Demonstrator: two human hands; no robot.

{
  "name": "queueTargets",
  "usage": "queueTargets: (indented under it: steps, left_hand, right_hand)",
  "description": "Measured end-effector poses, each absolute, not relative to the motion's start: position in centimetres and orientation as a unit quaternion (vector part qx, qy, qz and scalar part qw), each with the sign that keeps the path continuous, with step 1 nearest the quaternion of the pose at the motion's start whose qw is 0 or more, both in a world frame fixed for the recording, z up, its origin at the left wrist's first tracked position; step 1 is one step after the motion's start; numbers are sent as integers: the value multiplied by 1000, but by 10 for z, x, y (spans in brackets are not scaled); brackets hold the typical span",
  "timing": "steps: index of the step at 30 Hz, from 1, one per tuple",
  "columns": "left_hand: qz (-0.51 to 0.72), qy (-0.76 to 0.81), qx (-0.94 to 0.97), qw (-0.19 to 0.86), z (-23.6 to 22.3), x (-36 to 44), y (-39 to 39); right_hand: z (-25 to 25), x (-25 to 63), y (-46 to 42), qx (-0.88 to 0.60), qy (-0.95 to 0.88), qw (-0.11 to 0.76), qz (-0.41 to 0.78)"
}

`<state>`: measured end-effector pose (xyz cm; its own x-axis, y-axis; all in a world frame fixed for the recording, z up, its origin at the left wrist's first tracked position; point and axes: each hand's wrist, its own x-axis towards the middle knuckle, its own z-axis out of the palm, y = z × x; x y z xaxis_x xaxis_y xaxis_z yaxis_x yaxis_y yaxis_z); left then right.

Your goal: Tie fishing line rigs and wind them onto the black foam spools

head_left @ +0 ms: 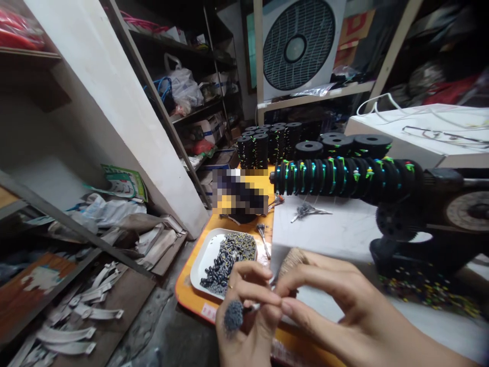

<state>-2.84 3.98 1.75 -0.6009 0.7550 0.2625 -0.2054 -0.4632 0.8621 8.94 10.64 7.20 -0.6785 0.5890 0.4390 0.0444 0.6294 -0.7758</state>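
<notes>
The left hand (250,316) is clamped on a grey bundle (233,317), its round, grainy head poking out beside the curled fingers and its pale stem running inward to the fingertips. The right hand (340,300) meets it there, thumb and forefinger drawn close together against the left fingertips; I cannot tell whether they grip anything. A tan, cord-like winding (293,261) shows at the right hand's fingers, partly hidden. Just beyond the left hand, a white tray (196,262) holds small grey, black and yellow pieces (229,257) on an orange table (187,278). Near the tray lie 2 more stemmed bundles, 1 on the table (263,239) and 1 on a white sheet (305,210). Farther right, a dark machine (439,188) carries a row of black discs (340,176) with green and blue strands. Behind stand black cylinders (261,150), then a large fan (300,46).
</notes>
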Motion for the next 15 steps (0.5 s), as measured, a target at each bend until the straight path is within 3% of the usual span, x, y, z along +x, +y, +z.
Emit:
queueTargets:
  steps: [4,8,11,15]
  left_hand:
    - [800,312,336,388,11,-37,39]
    - [745,350,359,439,7,-54,35]
    - [701,433,373,426,11,-69,33]
    - [594,519,500,357,8,-82,25]
  right_hand:
    - [77,90,113,-151,-887,330,286]
    - [82,94,116,-67,-927,369,21]
    - [82,94,113,-71,-903,414,-91]
    - [82,89,127,41,-926,347,-143]
